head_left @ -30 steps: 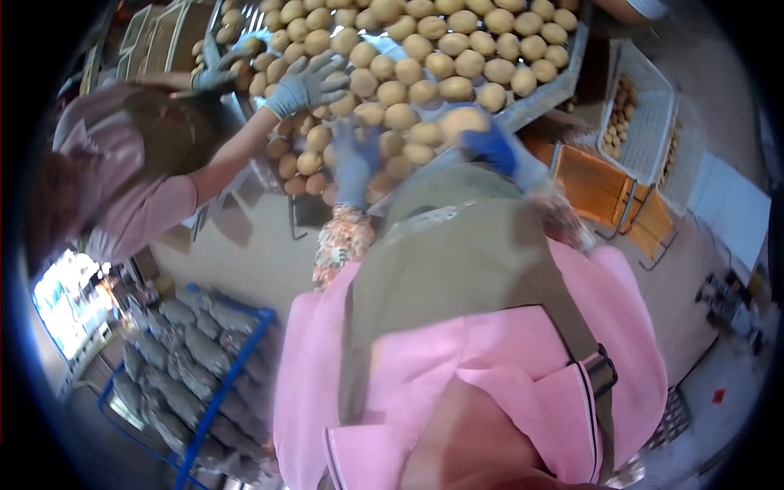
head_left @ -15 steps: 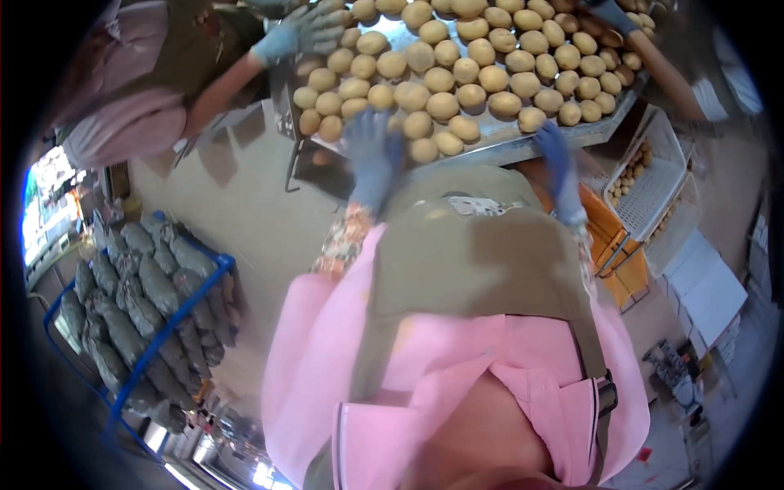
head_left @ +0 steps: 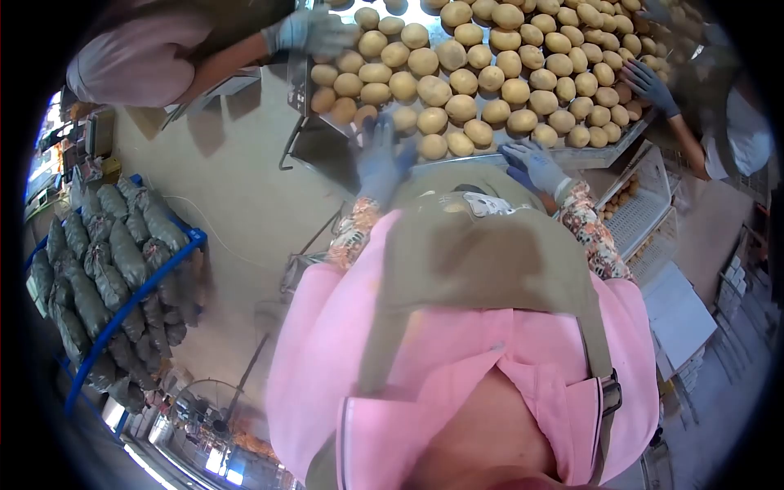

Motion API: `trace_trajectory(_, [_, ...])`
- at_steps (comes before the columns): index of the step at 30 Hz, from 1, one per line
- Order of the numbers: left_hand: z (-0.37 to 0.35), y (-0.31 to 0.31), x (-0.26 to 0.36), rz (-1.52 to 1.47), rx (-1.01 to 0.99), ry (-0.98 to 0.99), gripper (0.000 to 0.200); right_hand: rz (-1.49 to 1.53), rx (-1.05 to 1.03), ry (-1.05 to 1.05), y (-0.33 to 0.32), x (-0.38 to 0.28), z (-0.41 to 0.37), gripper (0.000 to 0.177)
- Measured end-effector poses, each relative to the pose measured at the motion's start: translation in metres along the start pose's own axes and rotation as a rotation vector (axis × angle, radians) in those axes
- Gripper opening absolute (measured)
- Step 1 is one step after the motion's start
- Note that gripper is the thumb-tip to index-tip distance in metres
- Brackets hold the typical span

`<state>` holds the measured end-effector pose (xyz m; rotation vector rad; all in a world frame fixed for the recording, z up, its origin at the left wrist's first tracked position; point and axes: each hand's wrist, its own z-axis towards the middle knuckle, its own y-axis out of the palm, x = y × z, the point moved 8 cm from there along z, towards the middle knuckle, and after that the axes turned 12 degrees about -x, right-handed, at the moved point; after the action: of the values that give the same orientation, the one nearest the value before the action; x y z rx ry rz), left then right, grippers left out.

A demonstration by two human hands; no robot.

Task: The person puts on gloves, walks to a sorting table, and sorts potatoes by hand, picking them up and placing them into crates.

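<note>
Beige floor [head_left: 237, 204]; blue cart [head_left: 139, 286] of grey sacks [head_left: 122, 245] left

The potatoes [head_left: 461, 106] have dry, matt tan skins that look slightly rough. They lie on a sorting table [head_left: 596, 153] of bare metal, smooth with a dull shine along its near rim. The left hand [head_left: 380, 159] and right hand [head_left: 535, 163] wear matt blue-grey gloves that look knitted. The apron [head_left: 482, 261] is matt olive woven cloth, the top [head_left: 327, 343] smooth pink cloth, and the sleeves [head_left: 592, 229] flowered printed cloth. On the right, a white crate [head_left: 645, 196] looks like perforated plastic. On the left, grey sacks [head_left: 122, 253] of coarse mesh fill a blue-painted metal cart [head_left: 193, 238]. The floor [head_left: 237, 188] is matt and smooth.
</note>
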<state>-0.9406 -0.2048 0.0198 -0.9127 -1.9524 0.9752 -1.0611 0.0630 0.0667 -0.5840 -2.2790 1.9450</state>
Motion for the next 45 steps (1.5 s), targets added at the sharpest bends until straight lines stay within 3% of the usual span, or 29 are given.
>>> trace_trajectory(1, [-0.004,0.002,0.0,-0.011,-0.001,-0.004,0.079,-0.005,-0.009,-0.006,-0.004,0.002,0.004,0.031])
trace_trajectory(3, [-0.008,0.002,0.0,-0.005,-0.054,-0.065,0.081,0.876,-0.353,0.546,0.017,0.037,0.016,0.029])
trace_trajectory(5, [-0.01,0.006,0.002,0.01,-0.119,-0.086,0.085,1.266,-0.316,0.761,0.036,0.042,0.035,0.045])
trace_trajectory(7, [-0.01,0.009,0.01,0.035,-0.102,-0.105,0.089,0.907,0.107,0.239,0.015,0.024,0.078,0.047])
trace_trajectory(8, [-0.007,0.008,0.011,0.024,-0.129,-0.132,0.087,0.571,-0.097,0.249,0.013,-0.007,0.091,0.039])
trace_trajectory(11, [-0.012,0.005,0.006,0.061,-0.045,-0.125,0.081,0.429,-0.425,0.291,0.004,-0.045,0.103,0.036])
trace_trajectory(12, [-0.017,-0.003,0.005,0.067,0.044,-0.132,0.063,0.597,-0.394,0.235,0.025,-0.031,0.103,0.035])
trace_trajectory(13, [-0.02,-0.003,-0.001,0.064,0.04,-0.136,0.063,0.767,-0.367,0.178,0.047,-0.024,0.1,0.034])
trace_trajectory(15, [-0.035,-0.016,-0.015,-0.009,0.178,-0.119,0.046,1.208,-0.03,0.225,0.019,0.004,0.08,0.035])
trace_trajectory(17, [-0.044,-0.018,-0.028,-0.028,0.341,-0.087,0.035,0.129,0.189,0.214,-0.026,0.011,0.053,0.033])
trace_trajectory(20, [-0.043,0.0,-0.052,-0.208,0.312,-0.025,0.035,-0.009,0.009,-0.006,-0.022,0.009,0.027,0.031])
trace_trajectory(21, [-0.049,-0.015,-0.053,-0.178,0.463,-0.052,0.036,-0.056,-0.049,-0.08,-0.027,0.002,0.03,0.03])
trace_trajectory(23, [-0.053,-0.04,-0.044,-0.15,0.604,-0.079,0.037,0.801,-0.498,0.548,-0.025,0.026,0.043,0.03])
trace_trajectory(24, [-0.047,-0.058,-0.032,-0.111,0.623,-0.093,0.04,0.955,-0.311,0.403,-0.007,0.031,0.062,0.03])
trace_trajectory(26, [-0.022,-0.065,-0.015,-0.001,0.577,-0.12,0.05,0.724,-0.158,0.256,-0.007,0.008,0.097,0.034])
trace_trajectory(27, [-0.002,-0.059,-0.007,0.004,0.392,-0.136,0.057,0.363,-0.429,0.144,0.012,-0.024,0.117,0.037])
trace_trajectory(28, [0.011,-0.044,-0.004,0.066,0.212,-0.145,0.062,0.293,-0.429,0.119,0.01,-0.054,0.126,0.038])
trace_trajectory(29, [0.02,-0.028,-0.004,0.128,0.032,-0.152,0.067,0.398,-0.454,0.077,0.016,-0.067,0.131,0.038])
trace_trajectory(30, [0.016,-0.029,-0.004,0.128,0.036,-0.15,0.067,0.505,-0.482,0.038,0.022,-0.079,0.135,0.037])
trace_trajectory(31, [0.01,-0.025,-0.006,0.151,-0.049,-0.148,0.067,0.865,-0.564,-0.099,0.035,-0.081,0.14,0.036])
trace_trajectory(32, [0.005,-0.019,-0.008,0.173,-0.13,-0.149,0.067,0.852,-0.564,-0.105,0.023,-0.073,0.14,0.036])
trace_trajectory(36, [-0.034,-0.006,-0.041,-0.036,0.109,-0.259,0.062,1.355,-0.233,0.249,0.012,-0.01,0.114,0.037])
trace_trajectory(37, [-0.039,0.002,-0.054,-0.035,0.104,-0.27,0.062,0.724,-0.004,0.162,-0.017,0.011,0.104,0.039])
trace_trajectory(38, [-0.044,0.013,-0.073,-0.191,0.055,-0.284,0.056,0.276,-0.187,0.355,-0.001,0.029,0.092,0.039])
trace_trajectory(39, [-0.048,0.022,-0.084,-0.347,0.007,-0.295,0.05,0.161,-0.222,0.424,0.002,0.031,0.076,0.039])
trace_trajectory(40, [-0.06,0.01,-0.08,-0.221,0.219,-0.246,0.043,0.194,-0.27,0.345,0.012,0.022,0.07,0.041])
trace_trajectory(41, [-0.058,0.012,-0.084,-0.221,0.221,-0.243,0.043,0.225,-0.313,0.271,0.018,0.015,0.067,0.044])
trace_trajectory(43, [-0.057,-0.006,-0.08,-0.061,0.472,-0.164,0.042,0.4,-0.692,0.333,0.015,-0.021,0.081,0.05])
trace_trajectory(45, [-0.03,-0.036,-0.062,-0.097,0.506,-0.123,0.044,0.541,-0.711,0.325,0.024,-0.029,0.101,0.05])
